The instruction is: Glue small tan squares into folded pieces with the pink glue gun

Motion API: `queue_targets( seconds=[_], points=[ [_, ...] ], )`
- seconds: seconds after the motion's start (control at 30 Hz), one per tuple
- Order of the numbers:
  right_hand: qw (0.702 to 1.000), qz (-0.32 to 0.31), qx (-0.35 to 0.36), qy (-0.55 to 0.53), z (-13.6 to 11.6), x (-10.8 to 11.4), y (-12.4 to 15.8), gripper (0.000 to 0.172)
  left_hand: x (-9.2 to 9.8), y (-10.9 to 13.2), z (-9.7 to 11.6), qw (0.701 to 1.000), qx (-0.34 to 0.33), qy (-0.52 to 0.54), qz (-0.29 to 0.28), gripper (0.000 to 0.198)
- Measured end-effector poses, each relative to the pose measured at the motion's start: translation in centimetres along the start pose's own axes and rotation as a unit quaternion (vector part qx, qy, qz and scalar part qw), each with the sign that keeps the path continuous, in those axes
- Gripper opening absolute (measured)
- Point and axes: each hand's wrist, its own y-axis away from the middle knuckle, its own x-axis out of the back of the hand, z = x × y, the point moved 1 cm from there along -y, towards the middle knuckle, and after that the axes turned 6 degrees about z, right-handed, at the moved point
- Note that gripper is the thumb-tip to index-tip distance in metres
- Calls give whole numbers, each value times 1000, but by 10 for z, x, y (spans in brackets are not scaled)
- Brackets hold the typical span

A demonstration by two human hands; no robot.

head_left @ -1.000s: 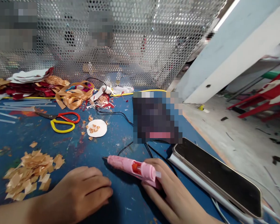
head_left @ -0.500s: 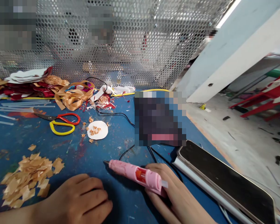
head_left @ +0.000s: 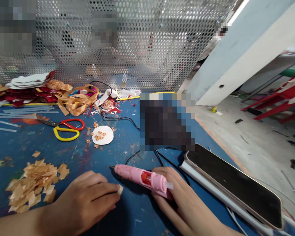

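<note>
At the bottom of the frame, left of centre, a small tan piece (head_left: 120,189) is pinched at the fingertips of the left hand (head_left: 88,198), which is curled palm-down over the blue desk (head_left: 88,162). Just right of it, a pink glue gun (head_left: 131,174) is gripped by the right hand (head_left: 180,200); whether the trigger is pressed cannot be told. The gun is held at its rear, presumably so that the fingers are kept clear of the nozzle. Its long axis is slanted across the frame, the nozzle pointed left and slightly up, the rear turned to lower right. At lower left, tan pieces are heaped in a pile (head_left: 35,183), probably for easy reach by the left hand, while a phone (head_left: 233,185) is laid at lower right. Farther off, a white disc (head_left: 108,138) bearing tan scraps is placed left of centre, with scissors (head_left: 67,134) beside it, before a perforated panel (head_left: 137,49) at the top
</note>
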Motion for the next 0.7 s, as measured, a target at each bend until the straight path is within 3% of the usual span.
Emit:
queue_targets(
  seconds=[0.2,0.4,0.7],
  points=[
    [1000,-5,-1,0,-1,1,-1,22,-3,3,1,1000,4,-10,-3,21],
    [1000,-12,1,3,-1,1,-1,19,-3,8,1,995,-11,-93,19,23],
    [1000,-16,-12,-2,-1,1,1,16,-6,10,1,992,-12,-122,-33,27]
  ],
)
